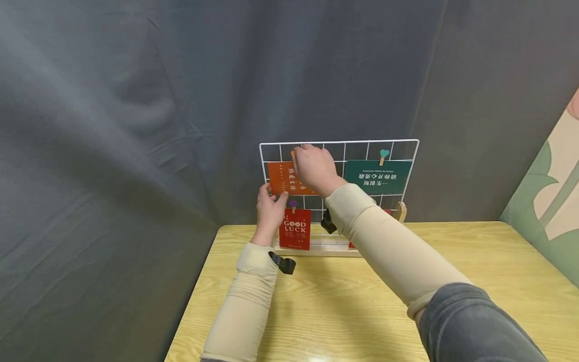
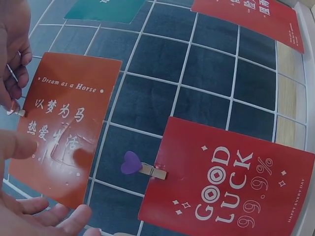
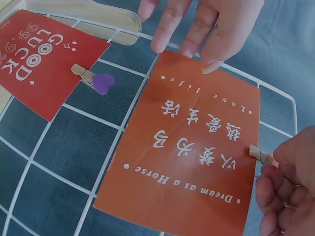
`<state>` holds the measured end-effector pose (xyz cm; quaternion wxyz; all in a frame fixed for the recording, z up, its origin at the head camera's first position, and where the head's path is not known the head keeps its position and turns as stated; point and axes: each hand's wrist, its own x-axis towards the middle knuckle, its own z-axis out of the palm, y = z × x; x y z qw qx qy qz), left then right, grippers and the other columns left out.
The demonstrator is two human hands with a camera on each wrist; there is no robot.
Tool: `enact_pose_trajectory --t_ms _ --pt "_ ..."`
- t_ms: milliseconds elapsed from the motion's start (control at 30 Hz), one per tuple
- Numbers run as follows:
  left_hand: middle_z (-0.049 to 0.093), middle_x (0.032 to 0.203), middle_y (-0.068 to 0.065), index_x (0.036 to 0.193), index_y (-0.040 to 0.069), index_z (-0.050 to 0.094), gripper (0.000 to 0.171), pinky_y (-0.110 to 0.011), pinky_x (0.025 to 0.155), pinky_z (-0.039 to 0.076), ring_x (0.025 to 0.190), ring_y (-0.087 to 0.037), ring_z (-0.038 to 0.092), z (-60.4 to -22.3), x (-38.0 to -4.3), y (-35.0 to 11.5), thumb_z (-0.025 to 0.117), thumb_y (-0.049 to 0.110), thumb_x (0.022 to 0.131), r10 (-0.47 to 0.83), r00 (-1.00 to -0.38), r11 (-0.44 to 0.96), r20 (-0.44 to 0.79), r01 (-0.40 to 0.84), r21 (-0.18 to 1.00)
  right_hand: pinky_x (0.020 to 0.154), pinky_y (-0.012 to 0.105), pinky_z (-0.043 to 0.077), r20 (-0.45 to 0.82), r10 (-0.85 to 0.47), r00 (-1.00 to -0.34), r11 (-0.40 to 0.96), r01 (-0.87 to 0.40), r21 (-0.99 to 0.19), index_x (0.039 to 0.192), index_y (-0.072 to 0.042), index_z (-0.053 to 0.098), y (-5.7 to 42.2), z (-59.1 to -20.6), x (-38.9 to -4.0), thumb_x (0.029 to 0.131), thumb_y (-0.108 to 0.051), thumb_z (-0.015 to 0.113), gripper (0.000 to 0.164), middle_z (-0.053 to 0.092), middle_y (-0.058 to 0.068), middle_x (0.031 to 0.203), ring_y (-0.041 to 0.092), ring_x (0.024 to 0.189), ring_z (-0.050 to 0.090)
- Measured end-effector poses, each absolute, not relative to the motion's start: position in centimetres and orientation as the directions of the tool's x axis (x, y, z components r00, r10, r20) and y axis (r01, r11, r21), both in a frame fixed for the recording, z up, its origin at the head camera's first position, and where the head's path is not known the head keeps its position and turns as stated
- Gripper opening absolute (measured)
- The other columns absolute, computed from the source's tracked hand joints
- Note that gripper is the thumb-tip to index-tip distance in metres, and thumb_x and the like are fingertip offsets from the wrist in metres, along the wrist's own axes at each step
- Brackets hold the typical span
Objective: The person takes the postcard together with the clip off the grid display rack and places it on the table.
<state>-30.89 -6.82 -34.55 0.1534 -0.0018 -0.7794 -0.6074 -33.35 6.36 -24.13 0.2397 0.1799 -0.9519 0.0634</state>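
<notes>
An orange card (image 1: 278, 177) with white lettering lies against a white wire grid (image 1: 339, 142). My right hand (image 1: 314, 166) pinches a small wooden clothespin (image 3: 256, 153) at the card's upper edge, the peg's jaws overlapping that edge. At the card's left end is my left hand (image 1: 270, 208), its thumb (image 3: 211, 68) over the card's edge and its fingers extended beside it. Below the orange card, a red "GOOD LUCK" card (image 1: 295, 229) hangs from a clothespin with a purple heart (image 2: 132, 162).
A green card (image 1: 377, 177) hangs at the grid's upper right from a clothespin with a teal heart (image 1: 384, 153). Another red card (image 2: 256, 19) is partly behind my right arm. The grid stands in a wooden base (image 1: 330, 250) on the wood-grain table (image 1: 325, 306), before a grey curtain (image 1: 181, 100).
</notes>
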Motion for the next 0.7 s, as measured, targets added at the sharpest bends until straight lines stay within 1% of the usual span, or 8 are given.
enact_pose_trajectory --t_ms 133,267,400,467,600,700 --pt "0.040 0.152 -0.022 0.156 -0.001 0.033 0.061 -0.051 0.105 0.045 0.134 -0.039 0.049 -34.3 -31.1 -7.1 0.059 0.022 0.105 -0.193 -0.951 0.277 0.243 0.185 0.943 0.081 0.048 0.056 0.500 -0.306 -0.811 0.925 -0.377 -0.046 0.112 -0.001 0.070 6.2 -24.2 -33.4 0.111 -0.021 0.043 0.034 0.068 0.015 0.101 0.032 0.094 0.068" --pt "0.047 0.145 -0.024 0.151 -0.005 0.041 0.053 -0.049 0.103 0.047 0.126 -0.039 0.054 -34.3 -31.5 -7.2 0.056 0.018 0.106 -0.228 -0.936 0.310 0.269 0.193 0.931 0.080 0.048 0.055 0.506 -0.290 -0.813 0.923 -0.378 -0.078 0.110 -0.002 0.071 6.1 -24.3 -33.5 0.111 -0.021 0.043 0.034 0.068 0.014 0.099 0.032 0.094 0.068" --pt "0.053 0.134 -0.024 0.143 -0.006 0.051 0.042 -0.049 0.096 0.049 0.115 -0.039 0.059 -34.3 -31.7 -7.5 0.054 0.014 0.106 -0.267 -0.919 0.342 0.289 0.190 0.920 0.083 0.049 0.055 0.483 -0.261 -0.836 0.915 -0.374 -0.152 0.118 -0.003 0.071 6.0 -24.5 -33.5 0.111 -0.023 0.045 0.034 0.068 0.013 0.104 0.032 0.097 0.068" --pt "0.055 0.130 -0.023 0.141 -0.006 0.054 0.039 -0.050 0.095 0.049 0.113 -0.038 0.058 -34.4 -31.8 -7.7 0.053 0.014 0.107 -0.278 -0.917 0.345 0.286 0.182 0.921 0.086 0.049 0.055 0.473 -0.250 -0.845 0.906 -0.377 -0.193 0.122 -0.004 0.070 5.9 -24.6 -33.4 0.111 -0.024 0.046 0.034 0.069 0.012 0.109 0.032 0.101 0.067" --pt "0.057 0.125 -0.022 0.138 -0.006 0.057 0.036 -0.049 0.097 0.047 0.114 -0.038 0.056 -34.4 -31.8 -8.3 0.052 0.013 0.107 -0.292 -0.913 0.345 0.285 0.177 0.922 0.093 0.047 0.053 0.463 -0.245 -0.852 0.872 -0.402 -0.278 0.128 -0.005 0.068 5.7 -24.7 -33.3 0.111 -0.024 0.047 0.033 0.068 0.011 0.119 0.030 0.107 0.066" --pt "0.061 0.123 -0.023 0.134 -0.007 0.061 0.033 -0.049 0.100 0.046 0.116 -0.038 0.058 -34.3 -31.8 -8.8 0.052 0.010 0.107 -0.311 -0.905 0.345 0.289 0.176 0.922 0.095 0.045 0.053 0.458 -0.245 -0.854 0.841 -0.423 -0.338 0.128 -0.006 0.067 5.6 -24.9 -33.3 0.110 -0.024 0.049 0.031 0.068 0.010 0.120 0.027 0.106 0.065"
